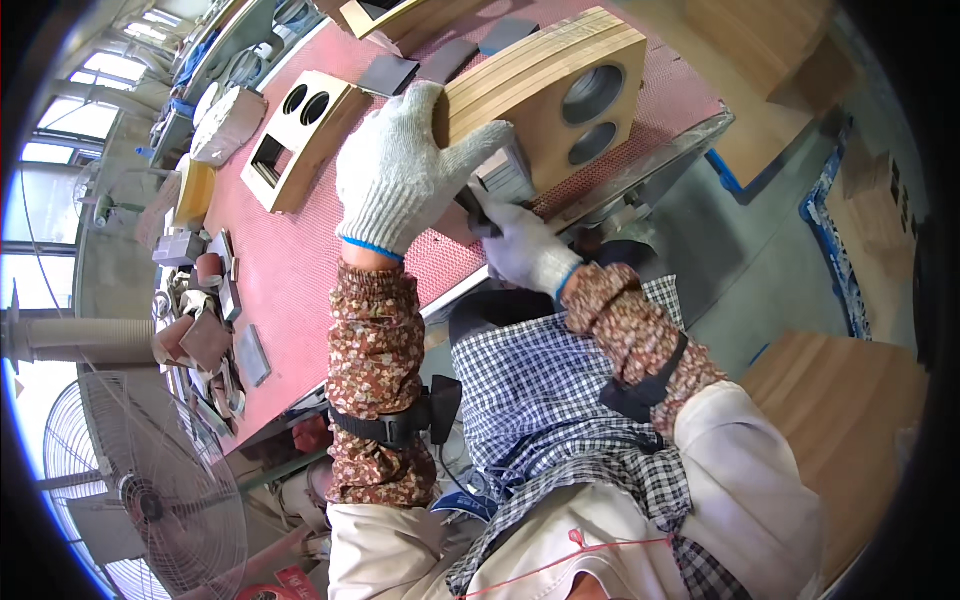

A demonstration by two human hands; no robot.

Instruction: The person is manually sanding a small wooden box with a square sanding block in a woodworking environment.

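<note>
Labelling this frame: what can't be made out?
Head view:
- Dark item: kind unclear; blurred, partly covered by right hand.
- Nearest box: left end partly hidden by left hand.
- Top box: cut off by upper edge.
- Fan: lower part cut off by dark rim.

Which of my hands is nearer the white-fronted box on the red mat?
Left. Your left hand is just right of the white-fronted box; your right hand is farther right and lower in view.

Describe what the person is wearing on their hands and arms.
The left hand and right hand wear whitish knit gloves with blue cuff edging. Brown floral oversleeves cover both forearms, each with a black strap; cream sleeves show above.
</note>
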